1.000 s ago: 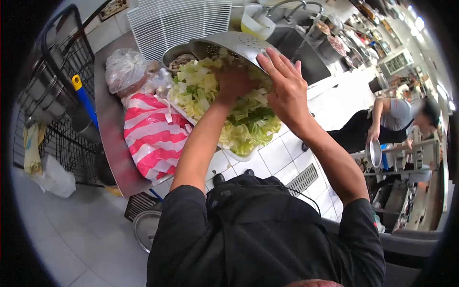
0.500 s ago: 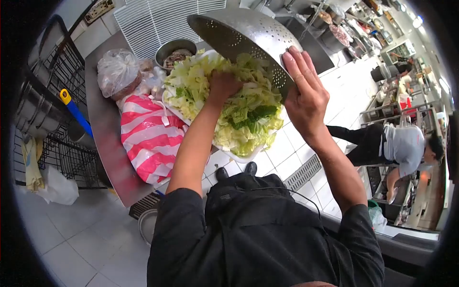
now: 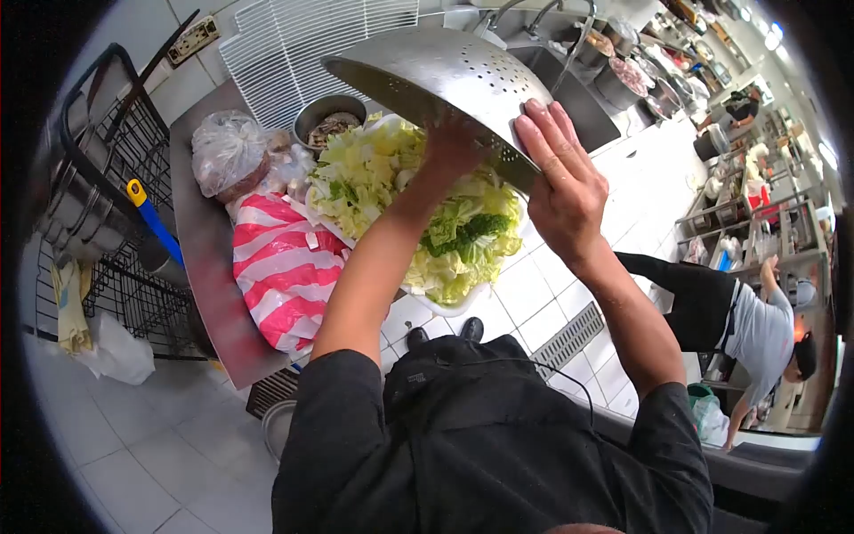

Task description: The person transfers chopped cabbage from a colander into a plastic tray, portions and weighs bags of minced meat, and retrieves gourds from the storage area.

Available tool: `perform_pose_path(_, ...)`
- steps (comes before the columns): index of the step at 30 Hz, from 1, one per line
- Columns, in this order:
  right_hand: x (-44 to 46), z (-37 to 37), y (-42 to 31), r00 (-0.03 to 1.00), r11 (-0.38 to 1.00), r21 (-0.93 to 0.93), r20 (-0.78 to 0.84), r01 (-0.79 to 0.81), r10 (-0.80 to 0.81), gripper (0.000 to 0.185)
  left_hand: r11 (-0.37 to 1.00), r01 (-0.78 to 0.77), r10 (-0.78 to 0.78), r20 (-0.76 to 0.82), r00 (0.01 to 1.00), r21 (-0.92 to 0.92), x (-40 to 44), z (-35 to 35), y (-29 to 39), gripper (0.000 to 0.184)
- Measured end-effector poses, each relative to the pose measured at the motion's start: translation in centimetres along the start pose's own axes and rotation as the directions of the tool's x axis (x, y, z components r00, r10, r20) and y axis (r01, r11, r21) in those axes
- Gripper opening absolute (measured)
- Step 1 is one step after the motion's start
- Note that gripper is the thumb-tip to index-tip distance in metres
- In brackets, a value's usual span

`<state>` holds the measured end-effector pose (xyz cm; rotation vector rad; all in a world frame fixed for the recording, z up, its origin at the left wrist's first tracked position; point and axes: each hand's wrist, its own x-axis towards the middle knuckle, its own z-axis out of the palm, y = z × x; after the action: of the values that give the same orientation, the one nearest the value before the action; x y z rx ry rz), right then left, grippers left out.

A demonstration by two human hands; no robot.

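Observation:
A large metal colander (image 3: 445,67) is tipped on its side above a heap of cut pale-green leaves (image 3: 365,173), which look like cabbage or lettuce. The leaves fill a white tub (image 3: 463,304). My right hand (image 3: 565,182) grips the colander's near right rim, its fingers laid along the perforated outside and the thumb out of sight. Up inside the tilted colander, just over the leaves, is my left hand (image 3: 455,149). Its fingers are blurred and in shadow, so I cannot make out whether they hold anything.
Left of the tub lie a red-and-white striped bag (image 3: 289,276) and a clear plastic bag (image 3: 227,151). A metal pot (image 3: 329,120) stands behind, near a white wire rack (image 3: 307,53). A sink (image 3: 569,93) with running water is at back right. Another person (image 3: 756,311) bends at right.
My left hand has risen from the leaves into the colander. The colander has shifted slightly left and down, covering more of the heap. The other person has moved lower.

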<state>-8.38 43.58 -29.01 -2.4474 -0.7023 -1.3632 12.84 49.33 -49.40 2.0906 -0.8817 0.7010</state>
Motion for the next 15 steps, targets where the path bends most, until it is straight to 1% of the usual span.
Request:
perform_pose_path(1,0.3,0.0,0.1,1.000,1.000,0.000,-0.001,-0.003,0.003,0.050,0.993,-0.077,0.080,-0.022,0.997,0.090,0.0,0.8,-0.5,0.059)
perform_pose_path(2,0.4,0.2,0.3,1.000,1.000,0.022,-0.013,0.020,-0.019,0.049,0.986,0.075,-0.073,0.021,0.997,-0.149,-0.1,1.5,-1.2,0.062)
perform_pose_path(3,0.5,0.2,0.3,0.999,0.998,0.040,-0.026,0.038,-0.037,0.048,0.986,0.071,-0.066,0.035,0.997,-0.150,-0.1,1.0,-1.3,0.062)
perform_pose_path(4,1.0,-0.4,0.0,0.998,0.998,0.020,0.010,0.063,-0.063,0.036,0.992,0.062,-0.056,0.057,0.997,-0.108,-0.1,0.0,-1.4,0.064)
perform_pose_path(5,1.0,-0.3,-0.2,0.999,0.999,0.017,0.013,0.050,-0.050,0.036,0.996,0.054,-0.049,0.076,0.996,-0.066,-0.4,-1.1,-1.5,0.065)
perform_pose_path(6,1.2,0.0,-0.2,0.998,0.998,0.046,-0.046,0.049,-0.047,0.042,0.953,-0.016,0.000,0.055,0.999,0.303,-1.1,-1.7,-1.7,0.056)
perform_pose_path(7,1.5,0.2,-0.1,0.993,0.996,0.077,-0.105,0.052,-0.044,0.048,0.953,-0.020,0.002,0.059,0.998,0.302,-1.6,-2.8,-1.3,0.056)
perform_pose_path(9,1.8,0.8,0.3,0.994,0.995,0.095,-0.108,0.041,-0.030,0.048,0.940,0.119,-0.149,0.070,0.986,0.321,-3.2,-5.5,-0.2,0.042)
perform_pose_path(10,1.9,1.5,1.1,0.990,0.992,0.106,-0.129,0.066,-0.052,0.049,0.880,0.157,-0.283,0.229,0.931,0.449,-3.7,-6.8,0.3,0.036)
perform_pose_path(11,2.0,1.8,1.5,0.986,0.989,0.117,-0.150,0.093,-0.075,0.049,0.803,0.165,-0.425,0.357,0.832,0.572,-4.1,-7.9,0.8,0.032)
perform_pose_path(12,2.2,1.5,1.5,0.992,0.993,0.113,-0.125,0.042,-0.028,0.051,0.800,0.167,-0.426,0.350,0.834,0.576,-4.1,-8.1,0.5,0.032)
perform_pose_path(13,2.4,1.3,1.7,0.991,0.992,0.118,-0.129,0.045,-0.030,0.051,0.830,0.115,-0.373,0.389,0.842,0.546,-4.4,-8.3,0.2,0.033)
perform_pose_path(14,2.5,1.0,1.7,0.992,0.994,0.107,-0.126,0.000,0.014,0.053,0.854,0.065,-0.323,0.430,0.843,0.516,-5.0,-8.7,0.1,0.034)
perform_pose_path(15,2.8,0.9,1.9,0.991,0.995,0.094,-0.130,-0.032,0.044,0.054,0.847,0.071,-0.330,0.417,0.847,0.527,-5.0,-8.2,-0.7,0.034)
